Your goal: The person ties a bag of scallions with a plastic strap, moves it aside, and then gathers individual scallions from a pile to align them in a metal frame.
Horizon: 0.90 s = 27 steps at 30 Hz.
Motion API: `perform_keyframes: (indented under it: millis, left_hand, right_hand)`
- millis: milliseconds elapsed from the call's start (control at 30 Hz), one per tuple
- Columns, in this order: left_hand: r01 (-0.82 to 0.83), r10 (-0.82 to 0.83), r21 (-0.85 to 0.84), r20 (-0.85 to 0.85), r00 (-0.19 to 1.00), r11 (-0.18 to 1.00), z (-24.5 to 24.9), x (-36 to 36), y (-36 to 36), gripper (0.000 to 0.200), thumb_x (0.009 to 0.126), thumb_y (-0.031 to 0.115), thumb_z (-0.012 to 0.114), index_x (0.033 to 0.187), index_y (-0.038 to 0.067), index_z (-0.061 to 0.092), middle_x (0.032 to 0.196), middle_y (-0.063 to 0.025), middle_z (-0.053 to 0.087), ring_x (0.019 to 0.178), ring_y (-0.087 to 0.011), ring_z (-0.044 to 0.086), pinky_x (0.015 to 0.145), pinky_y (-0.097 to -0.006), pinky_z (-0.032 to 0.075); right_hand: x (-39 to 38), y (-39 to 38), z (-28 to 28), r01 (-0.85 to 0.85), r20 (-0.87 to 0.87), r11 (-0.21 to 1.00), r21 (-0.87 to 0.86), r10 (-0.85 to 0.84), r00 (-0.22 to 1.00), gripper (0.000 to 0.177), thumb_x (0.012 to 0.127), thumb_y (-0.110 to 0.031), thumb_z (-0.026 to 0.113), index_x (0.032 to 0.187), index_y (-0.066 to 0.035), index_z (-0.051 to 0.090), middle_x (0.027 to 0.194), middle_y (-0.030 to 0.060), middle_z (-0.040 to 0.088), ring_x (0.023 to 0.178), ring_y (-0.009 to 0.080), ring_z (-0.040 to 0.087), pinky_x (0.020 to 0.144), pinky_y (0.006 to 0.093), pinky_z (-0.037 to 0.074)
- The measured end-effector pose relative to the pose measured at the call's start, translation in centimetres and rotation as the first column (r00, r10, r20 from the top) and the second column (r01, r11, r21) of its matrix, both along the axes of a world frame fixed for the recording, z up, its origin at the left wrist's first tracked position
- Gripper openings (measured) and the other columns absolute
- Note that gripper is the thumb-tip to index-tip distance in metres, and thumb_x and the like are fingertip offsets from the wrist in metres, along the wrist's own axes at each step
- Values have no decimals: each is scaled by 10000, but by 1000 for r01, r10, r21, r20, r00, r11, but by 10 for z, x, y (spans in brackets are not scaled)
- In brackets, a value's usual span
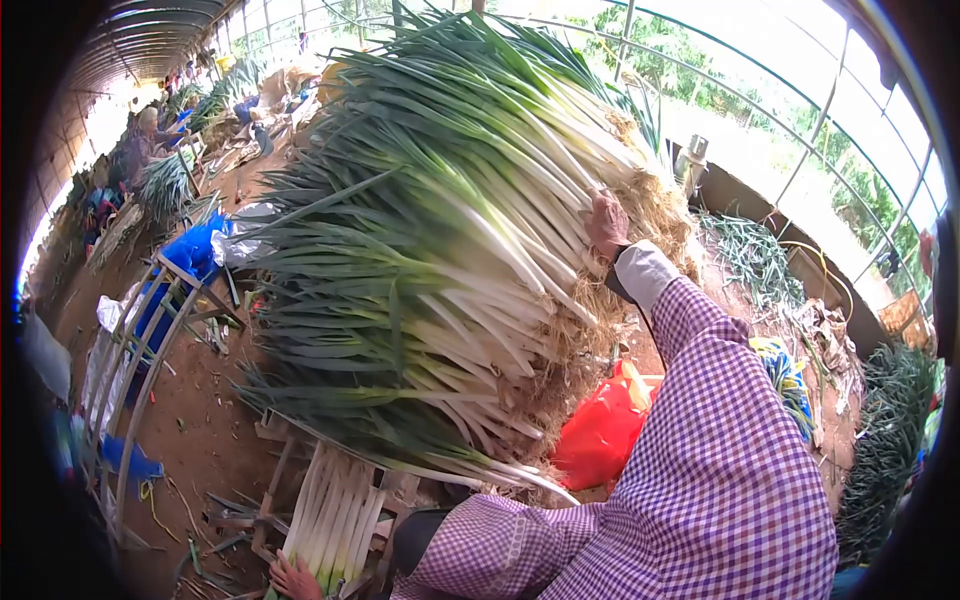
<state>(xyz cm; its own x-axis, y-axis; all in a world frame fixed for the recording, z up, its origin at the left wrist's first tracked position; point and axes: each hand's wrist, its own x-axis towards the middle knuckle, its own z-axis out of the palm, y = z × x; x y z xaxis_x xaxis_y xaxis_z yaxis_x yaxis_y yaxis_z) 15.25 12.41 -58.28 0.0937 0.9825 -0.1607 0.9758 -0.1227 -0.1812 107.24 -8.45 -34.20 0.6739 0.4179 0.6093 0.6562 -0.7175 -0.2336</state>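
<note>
A big heap of long green onions (450, 200) fills the middle, green leaves to the left and pale stalks with brown roots to the right. My right hand (607, 224) reaches onto the root end of the heap, its fingers bent around the white stalks near the roots. At the bottom, a smaller row of trimmed-looking white stalks (335, 505) lies on a low wooden frame. My left hand (296, 580) rests at the lower left edge of that row, fingers spread over the stalks.
A red plastic bag (603, 428) lies beside the roots. A metal rack (150, 350) with blue material stands at the left. Another person (148, 140) is at the far upper left. Dark green leaves (885, 450) are piled at the right, near a low wall (745, 200).
</note>
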Motion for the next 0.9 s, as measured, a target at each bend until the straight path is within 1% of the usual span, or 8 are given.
perform_keyframes:
  millis: [67,233,367,467,500,600,767,900]
  left_hand:
    - [-47,48,-17,83,995,999,18,11,-7,641,1016,570,405,1576,269,318,1552,-165,368,1416,-400,336,1182,-599,182]
    - [-22,22,9,-16,1000,1000,2,-2,-2,615,1020,542,400,1577,296,314,1559,-154,356,1426,-389,324,1183,-595,184]
    - [-40,38,-49,-54,998,998,1,1,-1,592,1026,504,396,1581,326,295,1575,-140,334,1428,-377,319,1173,-602,203]
    - [8,-12,-37,-97,995,999,0,0,1,585,1028,495,399,1581,338,292,1561,-126,348,1421,-357,329,1163,-603,225]
    - [23,-25,-21,-110,994,1000,-1,-2,0,584,1028,495,401,1580,340,293,1552,-120,357,1417,-348,334,1160,-602,233]
    - [55,-47,78,-94,994,995,-12,-5,-1,591,1020,513,412,1576,342,304,1512,-106,395,1403,-322,356,1158,-589,247]
    - [-32,38,100,-56,998,994,-14,-4,-1,609,1011,536,415,1577,343,298,1494,-95,408,1396,-317,373,1159,-572,257]
    - [-42,50,103,-75,996,994,-14,-3,-2,621,1010,554,404,1579,330,295,1503,-97,392,1395,-337,375,1161,-571,250]
  right_hand:
    - [8,1,-2,52,-76,997,-55,-56,996,457,816,-190,724,1229,-26,615,1212,242,634,1119,412,611,936,485,501]
    - [17,8,-6,118,-188,987,-106,-137,973,480,762,-253,772,1160,-28,627,1128,229,667,1075,399,629,911,477,505]
    - [24,-8,22,-78,-342,981,-175,14,940,598,670,-336,836,1141,-27,636,1077,202,678,1016,341,647,855,420,510]
    - [43,-17,21,-279,-468,954,-111,198,862,483,693,-344,854,989,-7,677,933,170,688,867,253,662,728,392,534]
    - [45,-19,17,-301,-524,952,-47,233,819,404,722,-301,854,926,3,681,808,125,682,727,222,644,641,371,521]
    - [45,-22,21,-306,-559,951,-39,233,796,353,735,-248,851,903,10,678,722,84,655,650,191,611,593,357,500]
    - [48,-31,19,-305,-529,943,-131,194,826,355,709,-228,866,909,-7,673,761,80,660,651,158,608,551,327,488]
    - [30,-34,29,-262,-633,957,-122,128,763,447,682,-250,884,984,-6,663,792,87,669,678,186,633,594,324,521]
